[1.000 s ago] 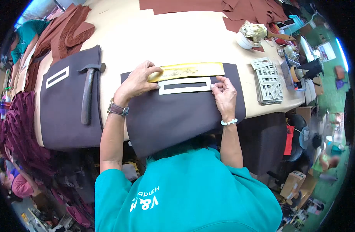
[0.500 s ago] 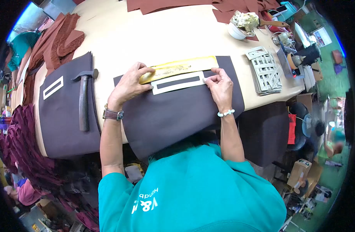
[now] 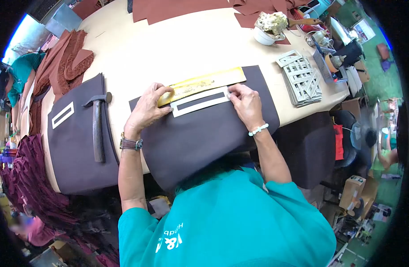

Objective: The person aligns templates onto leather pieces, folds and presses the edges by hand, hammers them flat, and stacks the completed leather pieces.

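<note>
A pale rectangular frame with a long slot lies on a dark sheet of material, just below a yellow strip with worn, brownish marks. My left hand is curled at their left ends, its index finger on the yellow strip and its thumb at the frame's left corner. With thumb and fingers pressed together, my right hand pinches the frame's upper right end. The strip's right end extends beyond my right fingers and is untouched.
To the left, a hammer and another pale frame lie on dark sheets. A stack of pale frames sits at right, near a white bowl and brush. A co-worker's teal sleeve shows far left.
My right hand has left the yellow strip's right end and now grips only the frame. The head view has shifted slightly; my left hand stays at the left ends.
</note>
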`<state>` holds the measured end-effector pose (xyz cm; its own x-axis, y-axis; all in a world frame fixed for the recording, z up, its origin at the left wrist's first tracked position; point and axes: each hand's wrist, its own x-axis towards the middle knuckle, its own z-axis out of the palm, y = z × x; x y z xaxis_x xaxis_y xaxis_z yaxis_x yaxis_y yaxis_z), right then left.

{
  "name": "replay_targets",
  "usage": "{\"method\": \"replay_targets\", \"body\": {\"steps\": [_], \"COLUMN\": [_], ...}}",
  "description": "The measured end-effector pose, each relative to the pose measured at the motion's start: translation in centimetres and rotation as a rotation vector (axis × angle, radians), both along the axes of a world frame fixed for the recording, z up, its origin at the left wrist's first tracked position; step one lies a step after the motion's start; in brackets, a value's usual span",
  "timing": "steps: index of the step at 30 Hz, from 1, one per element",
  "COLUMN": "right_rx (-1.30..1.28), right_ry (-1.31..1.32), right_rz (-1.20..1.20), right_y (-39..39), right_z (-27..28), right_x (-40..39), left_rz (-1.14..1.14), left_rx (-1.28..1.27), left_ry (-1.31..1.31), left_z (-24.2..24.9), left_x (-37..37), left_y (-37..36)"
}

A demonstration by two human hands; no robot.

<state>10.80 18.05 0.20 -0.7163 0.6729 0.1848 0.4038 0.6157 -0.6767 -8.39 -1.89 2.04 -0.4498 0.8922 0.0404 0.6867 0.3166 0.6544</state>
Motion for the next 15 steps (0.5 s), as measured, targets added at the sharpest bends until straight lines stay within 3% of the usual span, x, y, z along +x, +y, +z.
{"method": "replay_targets", "body": {"steps": [2, 7, 8, 10, 11, 12, 13, 15], "right_rx": [0.291, 0.476, 0.546, 0.679, 0.589, 0.571, 0.540, 0.402], "right_ry": [-0.007, -0.318, -0.301, -0.260, -0.176, 0.095, 0.066, 0.107], "right_rz": [0.089, 0.232, 0.246, 0.270, 0.327, 0.371, 0.495, 0.475], "right_y": [-0.2, 0.6, 0.0, -2.2, -4.1, -6.0, -8.0, -10.4], "right_z": [-0.5, 0.3, 0.6, 1.2, 1.3, -0.8, -0.8, -2.1], "right_x": [-0.1, -0.7, -0.9, -2.1, -2.8, -3.6, -4.1, -4.6], "left_rz": [0.016, 0.016, 0.015, 0.046, 0.066, 0.086, 0.077, 0.049], "left_rx": [0.046, 0.110, 0.118, 0.026, 0.013, 0.000, -0.004, -0.016], "left_ry": [0.057, 0.519, 0.648, 0.656, 0.629, 0.599, 0.589, 0.572], "left_z": [-0.6, -2.3, -2.7, -3.1, -3.2, -3.4, -3.7, -3.9], "left_x": [0.6, 4.6, 5.2, 6.4, 6.7, 6.8, 6.7, 6.2], "left_y": [-0.2, -1.4, -1.7, -2.7, -2.9, -3.1, -3.3, -3.4]}}
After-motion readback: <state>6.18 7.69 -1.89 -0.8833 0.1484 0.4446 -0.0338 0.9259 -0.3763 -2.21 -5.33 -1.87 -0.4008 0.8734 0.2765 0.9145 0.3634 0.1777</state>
